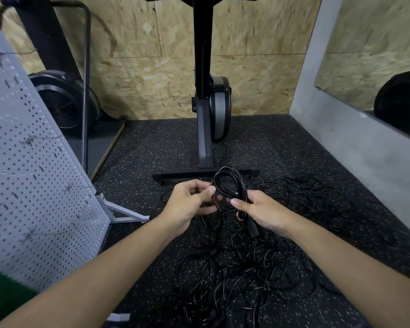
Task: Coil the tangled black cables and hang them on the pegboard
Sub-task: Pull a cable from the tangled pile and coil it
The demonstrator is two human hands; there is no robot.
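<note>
I'm mid-coil: my right hand grips the gathered loops of one black cable above the tangle on the floor, my left hand pinches a strand, so next I'd finish wrapping, then reach left to the pegboard

A gym corner, roughly fitted out. A rowing machine stands stored upright against an OSB wall, on black speckled rubber flooring. Left of the rower sits another machine's caged fan wheel, nearer left a grey pegboard; to its right, a wall mirror.
</note>
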